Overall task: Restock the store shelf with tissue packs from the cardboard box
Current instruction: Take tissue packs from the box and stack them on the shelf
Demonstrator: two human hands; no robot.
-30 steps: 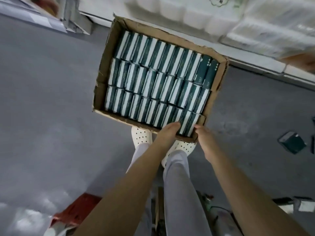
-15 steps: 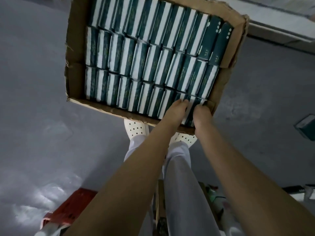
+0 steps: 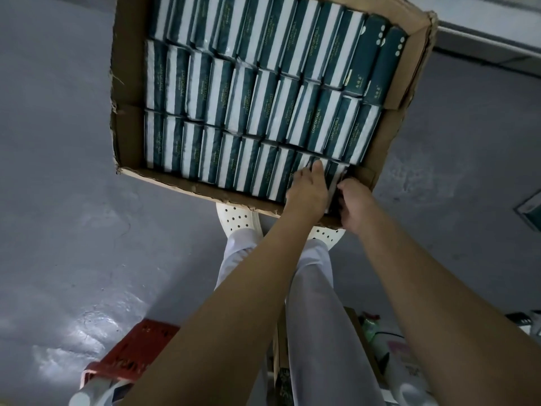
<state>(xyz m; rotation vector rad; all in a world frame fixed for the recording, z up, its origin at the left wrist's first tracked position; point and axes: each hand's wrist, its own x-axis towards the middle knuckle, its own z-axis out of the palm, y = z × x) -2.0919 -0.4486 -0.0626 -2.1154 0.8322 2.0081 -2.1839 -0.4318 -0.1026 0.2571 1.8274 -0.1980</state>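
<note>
An open cardboard box (image 3: pixel 127 92) lies on the grey floor, packed with three rows of dark green and white tissue packs (image 3: pixel 263 106) standing on edge. Both hands are at the box's near right corner. My left hand (image 3: pixel 307 191) has its fingers pushed down among the last packs of the near row. My right hand (image 3: pixel 352 205) is curled against the outer side of the same packs (image 3: pixel 335 174), which sit squeezed between the two hands. The fingertips are hidden between the packs.
A shelf base (image 3: pixel 483 30) runs along the top right. A loose green pack (image 3: pixel 531 210) lies on the floor at the right edge. White shoes (image 3: pixel 237 218) stand just below the box. A red box (image 3: pixel 137 356) and other goods sit at the bottom.
The view has closed in on the box. Both hands went from the box's near rim into its corner and now clamp the end packs of the near row.
</note>
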